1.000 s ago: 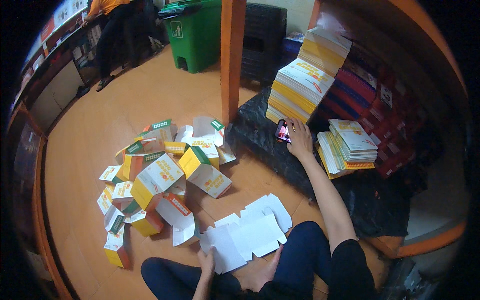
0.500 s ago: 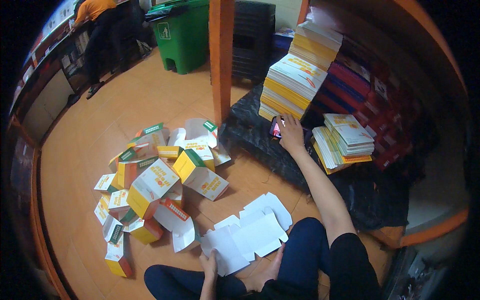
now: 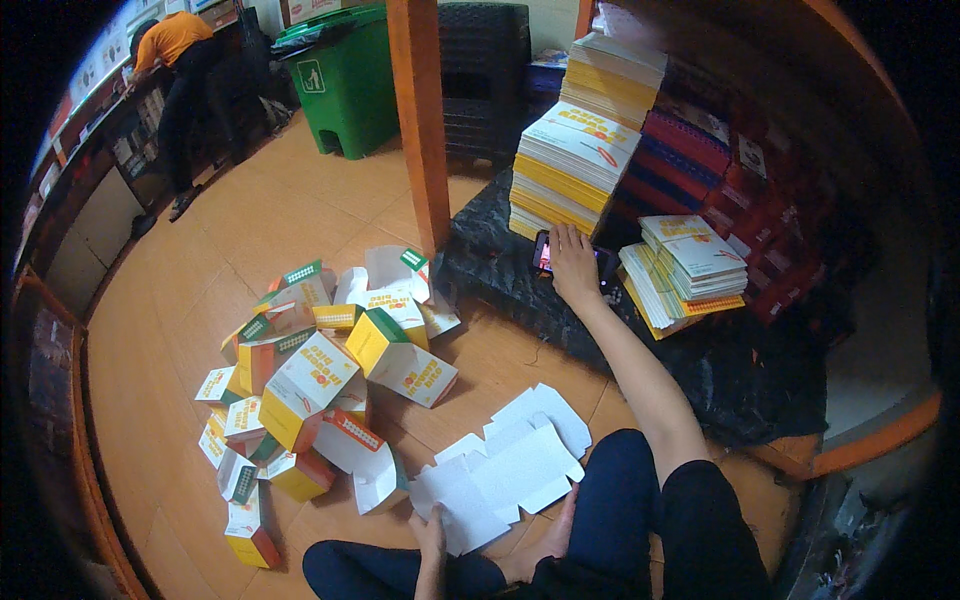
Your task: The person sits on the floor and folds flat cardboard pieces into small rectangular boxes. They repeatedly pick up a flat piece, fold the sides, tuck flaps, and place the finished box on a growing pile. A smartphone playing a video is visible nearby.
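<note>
An unfolded white cardboard box blank (image 3: 500, 478) lies spread in front of my crossed legs, its plain side up. At its near left edge, my left hand (image 3: 430, 532) pinches the card, thumb on top. My right arm stretches forward to a black-covered platform. There my right hand (image 3: 573, 268) rests over a phone (image 3: 543, 251) with a lit screen, its fingers extended and partly hiding it. The phone lies at the foot of a tall stack of flat box blanks (image 3: 575, 160), white and yellow. Right of that hand sits a shorter pile of flat blanks (image 3: 690, 262).
Several folded white, yellow and green boxes (image 3: 310, 385) lie heaped on the tiled floor at left. An orange post (image 3: 422, 130) rises beside the black-covered platform (image 3: 730, 385). Behind it stand a green bin (image 3: 345, 85) and, far left, a person in orange (image 3: 180, 45).
The whole view has shifted slightly. My right hand stays over the phone, and my left hand keeps its hold on the box blank.
</note>
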